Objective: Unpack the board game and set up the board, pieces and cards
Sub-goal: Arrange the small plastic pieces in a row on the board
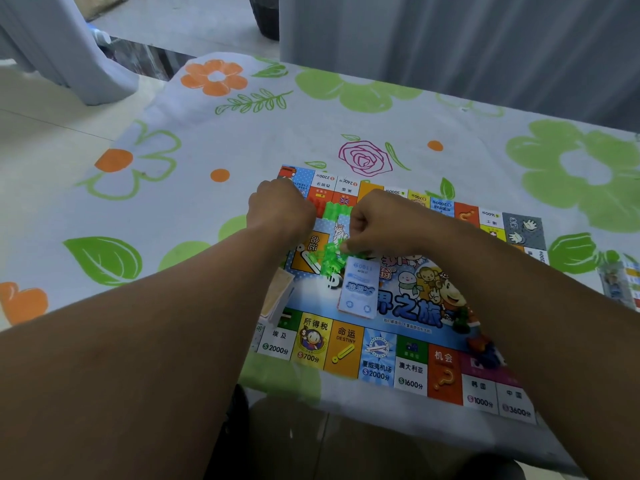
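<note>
Head view: the game board (381, 355) lies flat on the flowered tabletop (214, 140), toward the near edge, with its far side well short of the far edge. Both forearms reach out over the board's far left corner. The left hand (280, 209) is turned knuckles-up with its fingers curled under and hidden, so whether its grip holds anything cannot be told. The right hand (374, 223) is curled too, and its grip closes on the green plastic pieces (332, 254), a translucent cluster that runs from a heap on the board up into the gap between the two hands. Just on the near side of that heap, a blue card deck (358, 289) rests on the board's middle picture. A yellowish card stack (277, 296) sits at the board's left edge, partly off it. Small red and blue tokens (481, 344) lie blurred by the right forearm, toward the board's near right corner. A small box (620, 282) sits at the right edge of the tabletop.
</note>
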A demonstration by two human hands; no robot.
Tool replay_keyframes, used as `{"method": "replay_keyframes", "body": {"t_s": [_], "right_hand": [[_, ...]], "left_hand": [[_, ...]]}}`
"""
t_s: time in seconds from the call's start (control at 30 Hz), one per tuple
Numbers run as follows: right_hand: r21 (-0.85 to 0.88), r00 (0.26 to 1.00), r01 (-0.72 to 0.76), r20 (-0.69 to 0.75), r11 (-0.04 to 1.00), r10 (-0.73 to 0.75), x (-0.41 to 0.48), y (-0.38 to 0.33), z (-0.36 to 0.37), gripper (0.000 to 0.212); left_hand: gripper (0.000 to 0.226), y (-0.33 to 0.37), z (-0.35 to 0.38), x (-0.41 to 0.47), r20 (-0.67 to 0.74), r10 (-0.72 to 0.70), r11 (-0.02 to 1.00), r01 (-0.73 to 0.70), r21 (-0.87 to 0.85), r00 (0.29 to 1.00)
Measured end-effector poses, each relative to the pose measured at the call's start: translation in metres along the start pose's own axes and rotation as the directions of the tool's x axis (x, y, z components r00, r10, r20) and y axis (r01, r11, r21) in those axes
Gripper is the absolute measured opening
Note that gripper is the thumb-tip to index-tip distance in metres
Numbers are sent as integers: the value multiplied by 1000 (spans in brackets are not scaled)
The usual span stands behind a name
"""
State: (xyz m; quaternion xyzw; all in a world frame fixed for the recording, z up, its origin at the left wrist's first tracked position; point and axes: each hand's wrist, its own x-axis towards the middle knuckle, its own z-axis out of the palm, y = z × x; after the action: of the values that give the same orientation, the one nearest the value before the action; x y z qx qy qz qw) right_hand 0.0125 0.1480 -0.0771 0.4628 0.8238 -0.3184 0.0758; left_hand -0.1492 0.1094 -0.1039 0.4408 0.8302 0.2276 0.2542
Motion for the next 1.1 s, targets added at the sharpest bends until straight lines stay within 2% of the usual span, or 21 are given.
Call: {"method": "replay_keyframes", "body": {"t_s": [0.23, 0.53, 0.77, 1.1], "right_hand": [[25, 997, 5, -71, 1000, -3, -2, 8, -1, 19], [23, 998, -37, -49, 999, 38, -9, 18, -12, 8], [76, 993, -76, -83, 994, 83, -21, 37, -21, 6], [106, 984, -116, -124, 988, 129, -26, 52, -24, 15]], "left_hand": [[32, 1, -1, 0, 9, -5, 1000, 5, 7, 1000], [31, 1, -1, -1, 10, -6, 1000, 6, 11, 1000], [32, 0, -1, 0, 11, -3, 1000, 3, 7, 1000], [32, -1, -1, 0, 15, -10, 1000, 10, -1, 1000]]}}
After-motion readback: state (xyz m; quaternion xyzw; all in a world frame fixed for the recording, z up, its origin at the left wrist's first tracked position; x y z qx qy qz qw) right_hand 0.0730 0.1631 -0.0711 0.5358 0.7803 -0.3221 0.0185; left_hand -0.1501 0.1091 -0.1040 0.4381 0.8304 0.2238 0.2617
